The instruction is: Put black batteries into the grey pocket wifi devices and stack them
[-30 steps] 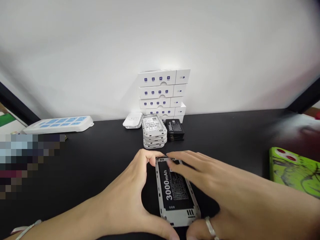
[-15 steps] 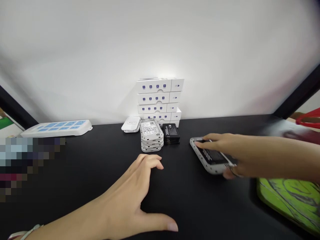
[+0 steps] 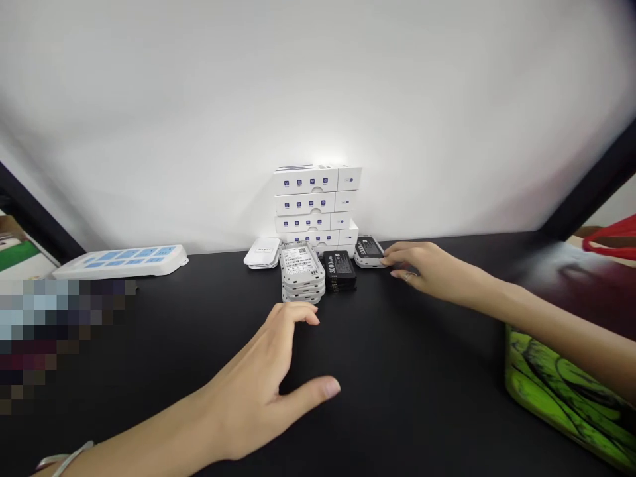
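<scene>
My right hand (image 3: 417, 265) is at the back of the black table, its fingertips closed on the right edge of a white handheld device (image 3: 368, 260) with a black battery set into it. Left of that device, a stack of black batteries (image 3: 340, 268) marked 3000 mAh stands beside a stack of white device bodies (image 3: 301, 265), the top one with its labelled inside facing up. My left hand (image 3: 263, 391) reaches in front of these stacks, holding nothing, with thumb and fingers apart. White covers (image 3: 262, 253) lie piled to the left of the device bodies.
Several white boxes (image 3: 305, 181) are stacked against the pale back wall. A white power strip (image 3: 124, 260) with blue panels lies at the back left. On the right is a green and black patterned item (image 3: 546, 391). The far left is pixelated.
My right hand has carried the device with its battery back and left, from the right-middle table to beside the battery stack. My left hand stays nearly in place, fingers still apart.
</scene>
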The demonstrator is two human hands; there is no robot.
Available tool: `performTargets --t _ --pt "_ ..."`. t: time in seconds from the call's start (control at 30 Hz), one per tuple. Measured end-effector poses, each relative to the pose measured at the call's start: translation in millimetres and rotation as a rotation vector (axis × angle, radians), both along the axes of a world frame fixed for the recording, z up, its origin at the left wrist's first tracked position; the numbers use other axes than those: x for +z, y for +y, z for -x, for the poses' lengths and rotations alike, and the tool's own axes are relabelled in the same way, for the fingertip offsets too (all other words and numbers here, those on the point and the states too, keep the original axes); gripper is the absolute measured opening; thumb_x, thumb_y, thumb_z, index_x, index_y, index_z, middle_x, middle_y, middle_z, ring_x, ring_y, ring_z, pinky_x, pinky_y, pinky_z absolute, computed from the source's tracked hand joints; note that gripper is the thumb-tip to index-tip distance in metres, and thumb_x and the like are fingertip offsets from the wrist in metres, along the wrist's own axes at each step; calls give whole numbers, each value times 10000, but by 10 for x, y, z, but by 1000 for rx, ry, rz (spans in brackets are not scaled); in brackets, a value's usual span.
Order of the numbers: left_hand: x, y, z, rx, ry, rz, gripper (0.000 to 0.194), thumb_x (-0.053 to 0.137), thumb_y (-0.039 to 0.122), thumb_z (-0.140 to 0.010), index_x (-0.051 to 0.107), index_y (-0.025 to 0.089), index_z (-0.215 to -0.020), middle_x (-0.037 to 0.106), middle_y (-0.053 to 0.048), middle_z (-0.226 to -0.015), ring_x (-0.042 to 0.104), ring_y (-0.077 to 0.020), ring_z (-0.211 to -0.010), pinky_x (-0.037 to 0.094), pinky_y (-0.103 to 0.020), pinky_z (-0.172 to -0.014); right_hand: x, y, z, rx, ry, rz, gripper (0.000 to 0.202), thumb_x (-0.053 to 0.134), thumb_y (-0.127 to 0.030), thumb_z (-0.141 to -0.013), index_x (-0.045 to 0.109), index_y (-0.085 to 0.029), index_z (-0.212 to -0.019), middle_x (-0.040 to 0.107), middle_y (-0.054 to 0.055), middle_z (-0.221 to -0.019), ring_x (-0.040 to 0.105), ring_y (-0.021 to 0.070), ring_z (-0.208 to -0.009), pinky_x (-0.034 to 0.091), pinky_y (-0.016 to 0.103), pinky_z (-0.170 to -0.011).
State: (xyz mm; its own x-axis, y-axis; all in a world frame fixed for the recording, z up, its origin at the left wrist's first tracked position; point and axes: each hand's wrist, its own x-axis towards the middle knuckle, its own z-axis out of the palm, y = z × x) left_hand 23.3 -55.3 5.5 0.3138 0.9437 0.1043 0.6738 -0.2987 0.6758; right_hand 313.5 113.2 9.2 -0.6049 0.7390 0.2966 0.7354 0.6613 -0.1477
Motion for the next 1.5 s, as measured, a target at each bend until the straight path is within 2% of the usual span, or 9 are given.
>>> performTargets --t 0.2,0.33,0.43,0.6,0.8,0.87,1.0,1.2,1.5 --pt "82 64 0 71 19 -199 342 550 425 -913 380 336 -1196 463 -33 -1343 533 -267 -1097 458 -447 -954 51 -89 42 -76 -15 59 302 502 -203 -824 686 -198 -1062 736 87 -1056 650 310 -1026 515 434 -864" --pt "297 406 98 151 146 -345 511 610 420 -870 377 278 -1302 410 -76 -1403 433 -305 -1276 376 -467 -1083 119 -120 32 -103 -18 80 223 549 -255 -820 697 -236 -985 728 68 -1050 651 302 -999 518 398 -807" --pt "412 752 184 153 128 -201 861 728 563 -730 304 255 -1413 324 -105 -1506 310 -352 -1390 315 -507 -1128 158 -134 53 -106 9 67 214 550 -328 -845 682 -229 -981 715 70 -1044 652 286 -954 515 403 -805" --pt "463 1037 270 115 99 -69 901 756 602 -666 342 262 -1390 458 -125 -1416 386 -374 -1360 350 -547 -1095 129 -203 149 58 51 27 329 515 -396 -894 632 -198 -1129 649 106 -1186 597 290 -1100 489 446 -940" --pt "512 525 145 28 167 -131 1027 849 491 -553 242 308 -1361 394 -103 -1374 402 -370 -1309 355 -562 -1086 -23 -293 277 216 -31 120 593 479 -480 -935 371 -267 -1478 348 77 -1553 245 330 -1440 214 595 -1159" --pt "461 243 55 21 128 -198 1047 875 439 -501 244 327 -1329 354 -77 -1394 395 -359 -1301 357 -528 -1101 -46 -289 307 227 -23 84 536 443 -425 -961 418 -215 -1454 456 111 -1477 338 315 -1393 248 585 -1151" --pt "277 -122 -63 -4 20 13 1018 875 364 -532 217 402 -1308 427 -31 -1282 534 -305 -1115 520 -463 -929 -60 -251 331 237 78 -21 376 522 -404 -927 647 -169 -1192 612 144 -1277 520 300 -1234 435 512 -1054" --pt "92 -97 -63 -24 -47 130 1029 899 341 -518 210 438 -1275 422 -19 -1256 526 -301 -1109 490 -518 -941 -63 -256 373 255 56 -128 342 532 -276 -934 610 -212 -1261 661 117 -1239 591 293 -1181 483 523 -1003" --pt "-1 -49 -46 62 -78 137 1042 891 482 -527 219 414 -1320 338 -57 -1413 425 -388 -1266 314 -653 -1065 -41 -351 449 426 23 -448 277 390 -125 -976 662 -78 -981 719 201 -1044 690 277 -989 587 451 -826"
